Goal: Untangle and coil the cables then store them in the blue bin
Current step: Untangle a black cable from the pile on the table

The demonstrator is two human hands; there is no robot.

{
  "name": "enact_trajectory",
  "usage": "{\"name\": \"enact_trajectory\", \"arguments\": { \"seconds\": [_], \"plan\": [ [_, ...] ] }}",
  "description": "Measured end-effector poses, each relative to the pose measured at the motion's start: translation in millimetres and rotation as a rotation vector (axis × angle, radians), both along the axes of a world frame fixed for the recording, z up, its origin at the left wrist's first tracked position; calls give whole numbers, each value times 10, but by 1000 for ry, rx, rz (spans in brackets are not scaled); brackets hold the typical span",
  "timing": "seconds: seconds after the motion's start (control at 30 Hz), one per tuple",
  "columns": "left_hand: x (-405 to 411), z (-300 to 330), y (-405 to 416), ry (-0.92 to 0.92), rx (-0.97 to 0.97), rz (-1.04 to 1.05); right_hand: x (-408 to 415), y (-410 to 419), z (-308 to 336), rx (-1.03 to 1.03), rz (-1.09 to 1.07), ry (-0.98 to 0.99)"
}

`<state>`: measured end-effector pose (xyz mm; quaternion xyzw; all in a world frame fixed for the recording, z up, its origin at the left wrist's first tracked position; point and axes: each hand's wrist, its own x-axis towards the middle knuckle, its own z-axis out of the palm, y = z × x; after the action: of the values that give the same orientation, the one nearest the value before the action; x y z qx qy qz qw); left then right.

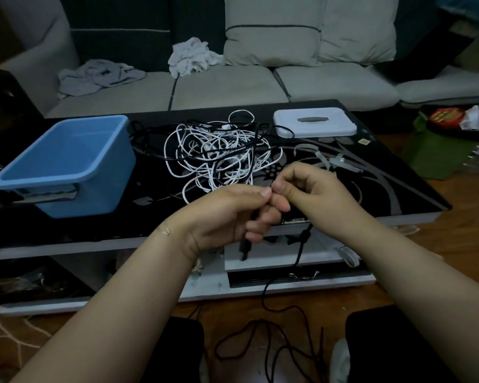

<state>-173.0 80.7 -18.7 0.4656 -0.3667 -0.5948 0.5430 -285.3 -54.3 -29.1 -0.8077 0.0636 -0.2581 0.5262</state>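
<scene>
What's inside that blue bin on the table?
The blue bin shows only its bare inner walls and floor; no cables are in it. The near rim hides the nearest strip of floor. The tangled cables lie beside it on the table.

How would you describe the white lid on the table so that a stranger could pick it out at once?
Start at the black glass table in front of the sofa. Go to its far right corner, beyond the tangled cables. The white lid lies flat there, the only rounded rectangle with a grey handle in its middle.
</scene>
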Motion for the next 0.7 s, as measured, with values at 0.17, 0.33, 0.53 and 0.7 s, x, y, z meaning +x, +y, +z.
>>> {"name": "enact_trajectory", "arguments": {
  "seconds": [0.17,0.33,0.53,0.7],
  "plan": [
    [28,130,-10,220,86,162,7,-38,-4,157,-55,155],
    [19,91,-19,419,68,190,23,-7,-63,391,-21,71],
    [-15,111,-91,524,-17,363,124,180,-217,438,-73,144],
    [108,186,-59,605,-163,558,187,331,-266,718,48,208]
  ]
}}
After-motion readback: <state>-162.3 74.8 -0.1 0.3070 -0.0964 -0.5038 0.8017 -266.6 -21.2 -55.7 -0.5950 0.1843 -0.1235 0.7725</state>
